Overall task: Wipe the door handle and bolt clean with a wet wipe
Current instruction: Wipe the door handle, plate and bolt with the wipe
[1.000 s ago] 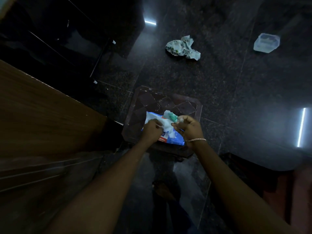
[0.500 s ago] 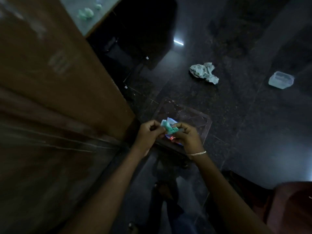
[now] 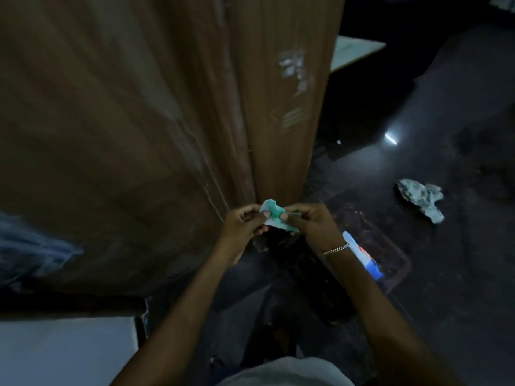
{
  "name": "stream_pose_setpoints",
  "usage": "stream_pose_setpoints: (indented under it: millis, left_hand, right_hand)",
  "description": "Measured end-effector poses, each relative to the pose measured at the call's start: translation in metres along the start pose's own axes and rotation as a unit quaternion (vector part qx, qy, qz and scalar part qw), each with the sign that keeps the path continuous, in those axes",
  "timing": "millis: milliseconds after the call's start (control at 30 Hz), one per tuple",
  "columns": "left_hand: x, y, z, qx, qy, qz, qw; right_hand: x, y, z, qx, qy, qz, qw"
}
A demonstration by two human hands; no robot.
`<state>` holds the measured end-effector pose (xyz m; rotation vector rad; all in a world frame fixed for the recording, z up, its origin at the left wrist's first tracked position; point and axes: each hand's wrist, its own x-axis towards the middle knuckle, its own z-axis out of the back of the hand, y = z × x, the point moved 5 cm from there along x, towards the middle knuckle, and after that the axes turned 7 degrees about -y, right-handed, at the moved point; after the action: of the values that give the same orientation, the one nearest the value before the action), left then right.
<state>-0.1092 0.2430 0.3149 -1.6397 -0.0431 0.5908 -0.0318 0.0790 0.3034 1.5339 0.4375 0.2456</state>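
Pinching a crumpled pale green wet wipe [image 3: 274, 215] between them, the left hand [image 3: 245, 225] and right hand [image 3: 309, 222] meet in the dim head view, just before the edge of a brown wooden door [image 3: 156, 121]. A wipes packet [image 3: 362, 259] lies on the dark floor [image 3: 446, 274] below; a crumpled cloth [image 3: 420, 197] sits well apart

We see a dark, shiny floor [image 3: 434, 274] with a bright spot of light [image 3: 390, 138] on it. A crumpled cloth [image 3: 420, 196], white with green marks, lies on the floor far to the right. Closer to us sits a clear tray [image 3: 390, 257] on the floor. A blue, white and red packet [image 3: 363, 256] lies in the tray. At the top a pale flat board [image 3: 354, 51] sticks out into the dark.
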Motion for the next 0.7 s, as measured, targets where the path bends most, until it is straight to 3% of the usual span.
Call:
stream_pose_setpoints:
  millis: [200,300,533,700]
  left_hand:
    - [-0.043,-0.020,0.098,0.001,-0.093,-0.088,0.992]
    - [-0.066,-0.026,0.149,0.007,-0.145,-0.130,0.981]
    - [-0.120,-0.033,0.261,0.008,-0.231,-0.160,0.960]
    - [-0.166,-0.030,0.348,-0.001,-0.303,-0.159,0.940]
  right_hand:
    - [0.004,0.036,-0.103,-0.069,0.085,0.101,0.989]
    - [-0.003,0.044,-0.160,-0.067,0.144,0.096,0.983]
    - [-0.037,0.063,-0.289,-0.043,0.219,0.117,0.968]
    - [-0.071,0.067,-0.384,-0.094,0.225,0.168,0.955]
